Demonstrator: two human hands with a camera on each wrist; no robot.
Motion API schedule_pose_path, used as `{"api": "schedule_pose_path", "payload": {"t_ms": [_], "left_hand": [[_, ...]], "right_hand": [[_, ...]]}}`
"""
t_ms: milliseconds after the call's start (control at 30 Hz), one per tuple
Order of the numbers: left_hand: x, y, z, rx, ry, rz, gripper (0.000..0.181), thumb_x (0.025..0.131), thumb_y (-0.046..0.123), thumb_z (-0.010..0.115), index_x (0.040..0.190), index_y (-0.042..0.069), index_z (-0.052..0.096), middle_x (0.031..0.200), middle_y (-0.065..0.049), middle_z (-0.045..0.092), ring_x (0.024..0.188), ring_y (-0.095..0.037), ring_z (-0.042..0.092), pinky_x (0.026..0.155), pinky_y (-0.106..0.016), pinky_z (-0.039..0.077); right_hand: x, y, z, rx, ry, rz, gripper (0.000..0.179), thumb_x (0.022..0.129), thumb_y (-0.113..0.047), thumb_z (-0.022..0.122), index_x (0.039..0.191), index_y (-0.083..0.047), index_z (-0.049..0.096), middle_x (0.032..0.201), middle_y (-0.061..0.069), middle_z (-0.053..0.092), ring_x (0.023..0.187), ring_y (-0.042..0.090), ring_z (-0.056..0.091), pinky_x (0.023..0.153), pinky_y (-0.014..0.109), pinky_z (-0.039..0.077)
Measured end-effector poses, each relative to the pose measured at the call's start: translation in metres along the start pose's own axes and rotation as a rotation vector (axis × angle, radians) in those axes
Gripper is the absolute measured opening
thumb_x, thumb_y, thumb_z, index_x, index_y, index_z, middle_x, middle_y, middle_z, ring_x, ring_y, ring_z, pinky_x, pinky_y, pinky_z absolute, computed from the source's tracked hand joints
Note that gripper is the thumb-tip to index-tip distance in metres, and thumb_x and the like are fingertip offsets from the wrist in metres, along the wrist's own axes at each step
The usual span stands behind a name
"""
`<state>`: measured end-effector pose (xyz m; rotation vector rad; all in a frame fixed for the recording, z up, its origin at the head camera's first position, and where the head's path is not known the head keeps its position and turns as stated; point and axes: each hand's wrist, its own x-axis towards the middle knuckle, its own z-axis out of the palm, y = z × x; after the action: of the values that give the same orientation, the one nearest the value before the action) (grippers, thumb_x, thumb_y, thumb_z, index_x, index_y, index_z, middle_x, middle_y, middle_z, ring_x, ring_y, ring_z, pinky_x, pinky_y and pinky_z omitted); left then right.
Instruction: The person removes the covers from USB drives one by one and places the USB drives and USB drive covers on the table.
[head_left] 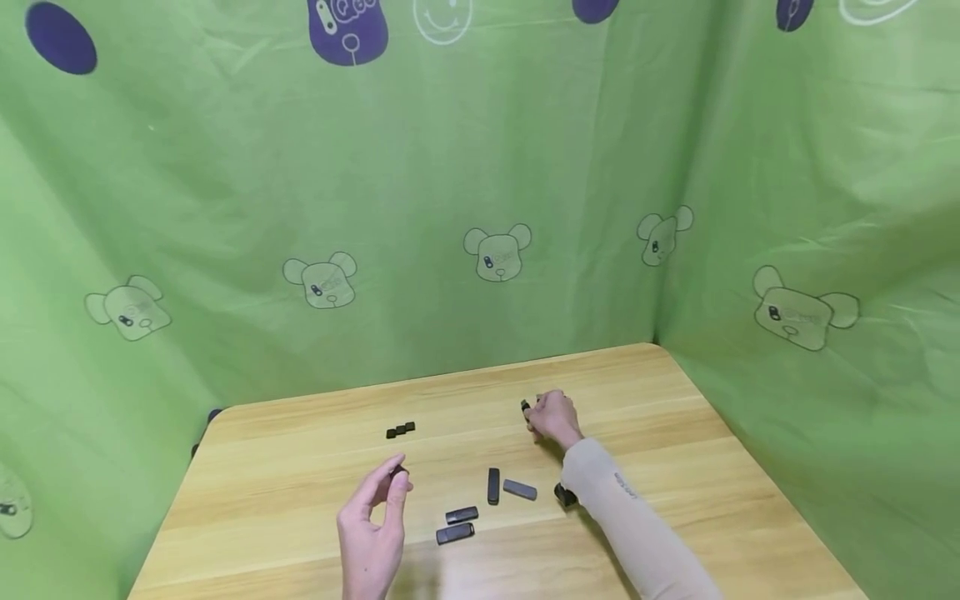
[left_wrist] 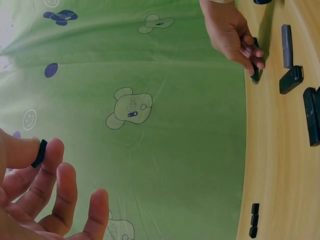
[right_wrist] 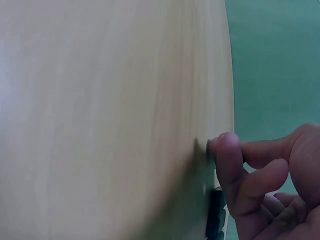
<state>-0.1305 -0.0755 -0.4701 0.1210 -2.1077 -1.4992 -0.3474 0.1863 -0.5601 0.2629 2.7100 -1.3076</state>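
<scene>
My left hand (head_left: 372, 521) pinches a small black cap (left_wrist: 40, 153) between thumb and index finger, raised over the table, its other fingers spread in the left wrist view. At the back right, my right hand (head_left: 553, 415) reaches down to the tabletop. Its thumb and index finger pinch a small dark USB stick (right_wrist: 209, 150), mostly hidden by the fingers. Right beside that hand lies another dark stick (right_wrist: 215, 215). Three small black caps (head_left: 401, 430) lie in a row at the back left. Several dark USB sticks (head_left: 493, 486) lie loose in the middle of the table.
The wooden table (head_left: 300, 467) meets green printed curtains (head_left: 420, 325) at the back and sides. A black object (head_left: 565, 495) lies partly behind my right sleeve (head_left: 630, 517). Two of the sticks (head_left: 455, 533) lie close to my left hand.
</scene>
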Motion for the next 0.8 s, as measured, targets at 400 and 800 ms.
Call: {"api": "schedule_pose_path", "payload": {"t_ms": [400,800], "left_hand": [[-0.0038,0.0024,0.0027,-0.017,-0.043,0.020,0.019,0.097,0.014,0.068,0.114,0.022,0.072,0.082,0.010,0.072,0.079,-0.006,0.069,0.088,-0.025,0.053],[-0.0046,0.0002,0.0043,-0.033,-0.106,-0.027,0.017,0.094,0.015,0.072,0.107,0.025,0.072,0.081,0.010,0.071,0.078,-0.004,0.066,0.084,-0.024,0.051]], "right_hand": [[-0.0023,0.0079,-0.0046,-0.074,0.020,0.048,0.023,0.090,-0.021,0.074,0.075,-0.004,0.072,0.063,0.007,0.073,0.044,0.014,0.062,0.055,0.027,0.054],[0.0000,0.0070,-0.0036,-0.056,0.053,0.074,0.024,0.092,-0.022,0.071,0.074,-0.008,0.065,0.064,0.007,0.073,0.047,0.015,0.064,0.054,0.027,0.050]]}}
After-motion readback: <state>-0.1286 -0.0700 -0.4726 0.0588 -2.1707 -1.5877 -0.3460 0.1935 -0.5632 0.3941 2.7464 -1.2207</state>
